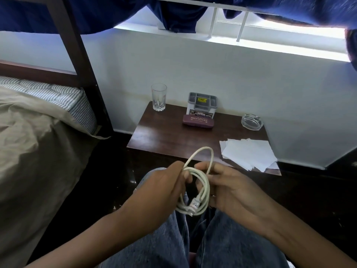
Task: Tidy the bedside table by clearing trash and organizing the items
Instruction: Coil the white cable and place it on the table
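A white cable (201, 182) is coiled in loops between my two hands, above my knees and just in front of the dark wooden bedside table (166, 136). My left hand (160, 190) pinches the coil on its left side. On the right side my right hand (231, 188) grips the same coil, and one loop sticks up above the fingers. On the table stand an empty glass (158, 97), a grey organizer box (202, 105), a maroon spectacle case (198, 121), a glass ashtray (252, 122) and loose white papers (249, 154).
A bed (38, 132) with a beige cover and striped mattress lies to the left, its dark wooden post (81, 55) close to the table. A white wall and a window sill (251, 47) stand behind. Blue curtains (173, 14) hang above.
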Demonstrator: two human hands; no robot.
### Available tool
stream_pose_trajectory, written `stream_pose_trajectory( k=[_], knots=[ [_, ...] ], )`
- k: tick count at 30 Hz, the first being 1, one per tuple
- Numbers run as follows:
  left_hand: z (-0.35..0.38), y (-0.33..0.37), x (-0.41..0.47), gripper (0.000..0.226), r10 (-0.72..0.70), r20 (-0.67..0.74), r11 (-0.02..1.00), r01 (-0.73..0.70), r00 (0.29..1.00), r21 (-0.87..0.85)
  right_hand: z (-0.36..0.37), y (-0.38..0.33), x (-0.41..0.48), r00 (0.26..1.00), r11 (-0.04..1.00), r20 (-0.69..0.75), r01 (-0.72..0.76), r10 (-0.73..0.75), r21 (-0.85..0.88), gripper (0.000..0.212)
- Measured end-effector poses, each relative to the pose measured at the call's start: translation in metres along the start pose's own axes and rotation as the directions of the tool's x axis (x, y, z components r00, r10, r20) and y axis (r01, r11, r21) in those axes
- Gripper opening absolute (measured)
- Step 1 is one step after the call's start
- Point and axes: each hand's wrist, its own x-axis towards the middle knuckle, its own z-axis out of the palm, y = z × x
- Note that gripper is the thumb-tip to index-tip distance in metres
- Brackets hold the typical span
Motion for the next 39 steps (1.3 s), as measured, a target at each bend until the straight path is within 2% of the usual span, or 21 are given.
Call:
stream_pose_trajectory(
  k=[4,7,9,12,15,17,20,23,27,31,33,36,39],
  knots=[
    [-0.001,0.002,-0.001,0.029,-0.023,-0.012,0.999,0.023,1.000,0.032,0.004,0.010,0.002,0.999,0.996,0.004,-0.038,0.039,-0.078,0.025],
    [-0.005,-0.002,0.000,0.024,-0.023,-0.078,0.998,0.028,0.997,0.061,0.003,0.010,0.002,0.996,0.984,-0.007,-0.092,0.092,-0.150,0.040],
    [-0.007,-0.004,0.001,0.025,-0.051,-0.105,0.995,0.060,0.993,0.076,0.004,0.007,-0.001,0.992,0.972,-0.056,-0.123,0.114,-0.199,0.047],
    [-0.007,-0.003,0.001,0.028,-0.078,-0.135,0.990,0.093,0.988,0.108,0.006,0.009,-0.006,0.977,0.946,-0.164,-0.179,0.137,-0.271,0.045],
    [-0.007,-0.003,0.001,0.028,-0.103,-0.180,0.986,0.125,0.978,0.115,0.014,0.009,-0.010,0.957,0.884,-0.073,-0.288,0.281,-0.367,0.055],
    [-0.008,-0.003,0.001,0.028,-0.116,-0.204,0.986,0.138,0.972,0.096,0.017,0.010,-0.011,0.940,0.880,0.016,-0.312,0.340,-0.357,0.057],
    [-0.008,-0.003,0.001,0.031,-0.139,-0.214,0.987,0.152,0.967,0.044,0.023,0.014,-0.013,0.936,0.892,0.097,-0.286,0.338,-0.350,0.045],
    [-0.004,-0.001,0.000,0.030,-0.154,-0.191,0.988,0.156,0.970,-0.005,0.030,0.020,-0.015,0.936,0.922,0.138,-0.280,0.324,-0.267,0.037],
    [0.003,0.001,-0.004,0.026,-0.140,-0.167,0.990,0.134,0.976,-0.048,0.036,0.025,-0.017,0.946,0.934,0.042,-0.308,0.320,-0.184,0.033],
    [0.004,-0.001,-0.003,0.026,-0.134,-0.165,0.991,0.128,0.977,-0.046,0.040,0.027,-0.018,0.940,0.933,-0.024,-0.341,0.340,-0.115,0.015],
    [0.001,-0.002,-0.001,0.026,-0.148,-0.163,0.987,0.136,0.975,-0.084,0.039,0.027,-0.018,0.941,0.933,-0.029,-0.339,0.338,-0.118,0.020],
    [-0.003,-0.006,0.002,0.026,-0.208,-0.163,0.968,0.180,0.964,-0.174,0.039,0.025,-0.019,0.953,0.947,-0.052,-0.302,0.298,-0.110,0.013],
    [0.000,-0.008,0.001,0.025,-0.237,-0.132,0.949,0.200,0.963,-0.245,0.039,0.026,-0.019,0.958,0.954,-0.060,-0.284,0.279,-0.093,0.019]
  ],
)
